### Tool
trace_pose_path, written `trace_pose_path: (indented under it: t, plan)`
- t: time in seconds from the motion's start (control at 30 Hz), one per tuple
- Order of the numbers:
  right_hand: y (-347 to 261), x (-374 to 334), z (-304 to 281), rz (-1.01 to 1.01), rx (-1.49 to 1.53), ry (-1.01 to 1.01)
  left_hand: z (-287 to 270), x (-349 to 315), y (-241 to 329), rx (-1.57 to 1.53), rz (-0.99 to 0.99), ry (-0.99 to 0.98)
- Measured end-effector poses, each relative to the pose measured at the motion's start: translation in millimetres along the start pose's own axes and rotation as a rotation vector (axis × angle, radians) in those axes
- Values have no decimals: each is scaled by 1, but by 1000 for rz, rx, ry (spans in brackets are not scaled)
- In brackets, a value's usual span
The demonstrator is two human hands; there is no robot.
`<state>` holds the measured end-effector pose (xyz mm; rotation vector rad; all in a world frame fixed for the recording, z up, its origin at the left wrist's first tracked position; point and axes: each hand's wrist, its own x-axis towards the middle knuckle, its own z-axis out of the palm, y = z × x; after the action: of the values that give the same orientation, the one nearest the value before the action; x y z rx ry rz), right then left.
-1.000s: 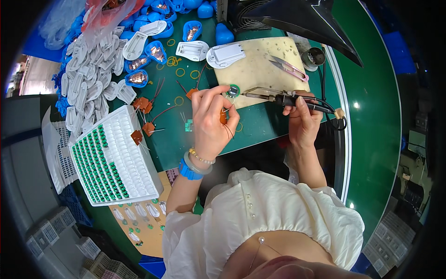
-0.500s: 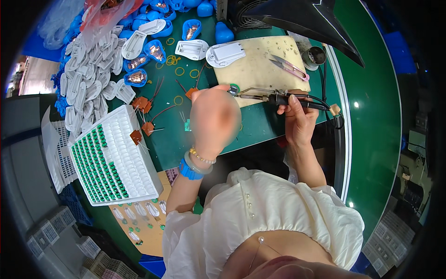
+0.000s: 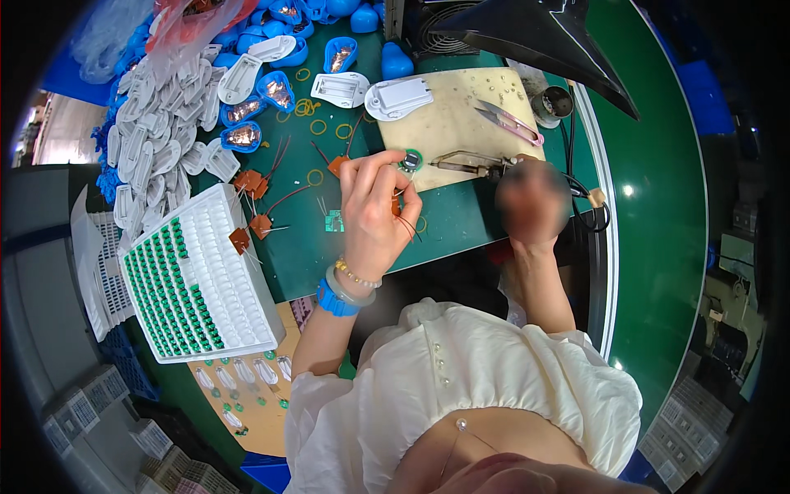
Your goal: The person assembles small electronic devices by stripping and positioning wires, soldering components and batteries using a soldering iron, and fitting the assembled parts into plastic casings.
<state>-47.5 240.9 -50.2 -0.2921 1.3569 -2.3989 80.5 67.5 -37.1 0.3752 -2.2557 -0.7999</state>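
Note:
My left hand pinches a small round green circuit board with a dark square part on it, at the left edge of a cream work pad. An orange piece with thin wires shows under its fingers. My right hand, smeared in the picture, is closed round the dark handle of a soldering iron. The iron's tip points left at the board, a small gap away. A tiny square green board lies left of my left hand. Several orange pieces with leads lie farther left.
A white tray with rows of green parts stands at left. Behind it are piled white plastic covers and blue shells. Tweezers-like snips rest on the pad, near a round metal tin. A black hood overhangs the back right.
The soldering iron's tip has drawn back slightly to the right from the round board. My left hand still holds the board, now turned so that more of it and the orange piece show.

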Motion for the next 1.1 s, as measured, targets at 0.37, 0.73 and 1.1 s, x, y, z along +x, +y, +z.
trace_pose_path:
  t: [0.37, 0.73, 1.1]
  plan:
    - [-1, 0, 3, -45, -38, -10, 0, 0, -1, -14, -3, 7]
    - [0, 9, 39, -122, -138, -230, -33, -42, -12, -897, -728, 79]
    - [13, 25, 121, -93, -270, -570, -33, -5, 0, -1200, -643, 171]
